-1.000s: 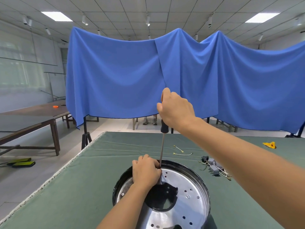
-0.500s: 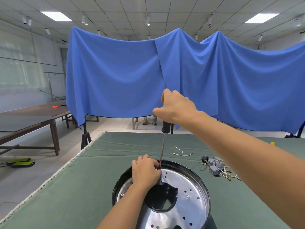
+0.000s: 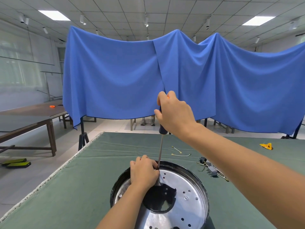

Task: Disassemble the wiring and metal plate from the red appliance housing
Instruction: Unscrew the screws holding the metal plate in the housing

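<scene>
Right hand [image 3: 175, 115] is wrapped around the dark handle of a long screwdriver [image 3: 160, 150], held nearly upright, its tip down at the metal plate [image 3: 184, 195] inside the dark round housing [image 3: 204, 187] on the green surface [image 3: 82, 187]. Left hand [image 3: 144, 173], fingers curled, rests on the plate beside the shaft; whether it grips anything is unclear. Loose wires [image 3: 180, 153] lie near, behind the housing.

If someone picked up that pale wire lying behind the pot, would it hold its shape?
Probably not: the wire is thin and lies in a loose curve on the cloth, so it likely droops. It looks very light, and a nudge would probably slide it.
</scene>
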### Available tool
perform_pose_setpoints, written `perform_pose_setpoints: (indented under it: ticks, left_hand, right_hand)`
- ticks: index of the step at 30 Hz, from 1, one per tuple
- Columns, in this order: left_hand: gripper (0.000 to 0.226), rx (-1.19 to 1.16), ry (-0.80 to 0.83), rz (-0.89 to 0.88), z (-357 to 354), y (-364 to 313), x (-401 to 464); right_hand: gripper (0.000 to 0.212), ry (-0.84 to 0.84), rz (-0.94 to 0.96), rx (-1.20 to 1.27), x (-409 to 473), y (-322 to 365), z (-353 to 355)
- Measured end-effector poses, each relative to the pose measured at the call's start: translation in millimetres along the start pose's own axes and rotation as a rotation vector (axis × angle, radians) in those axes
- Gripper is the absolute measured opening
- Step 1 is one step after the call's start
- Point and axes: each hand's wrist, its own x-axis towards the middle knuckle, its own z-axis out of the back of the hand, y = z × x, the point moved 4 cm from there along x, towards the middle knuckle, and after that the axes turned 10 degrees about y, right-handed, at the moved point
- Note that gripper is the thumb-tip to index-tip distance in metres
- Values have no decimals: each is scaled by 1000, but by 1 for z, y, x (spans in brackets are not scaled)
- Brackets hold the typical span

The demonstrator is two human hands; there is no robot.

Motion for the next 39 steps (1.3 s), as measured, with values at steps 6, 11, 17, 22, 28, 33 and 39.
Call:
perform_pose_setpoints:
  ticks: [6, 11, 17, 22, 28, 33, 39]
  left_hand:
    - [16, 10, -19, -2, 2, -1, 1]
    - [17, 29, -14, 11, 2, -2, 1]
    - [16, -63, -27, 43, 6, -1, 1]
    - [16, -266, -93, 124, 12, 0, -2]
    - [23, -386, -251, 167, 19, 3, -4]
    - [26, -215, -336, 179, 23, 10, -4]
    - [32, -354, -410, 161, 31, 10, -2]
  right_hand:
    - [18, -118, 57, 31, -2, 2, 8]
    - [17, -264, 29, 109, -1, -7, 22]
    - [15, -494, 39, 228, -13, -23, 26]
    - [25, -539, 66, 290, -25, -36, 13]
    - [36, -442, 18, 422, -47, -38, -28]
    - [36, -298, -45, 513, -77, -29, -83]
    - [31, 35, -135, 500, -92, -25, -125]
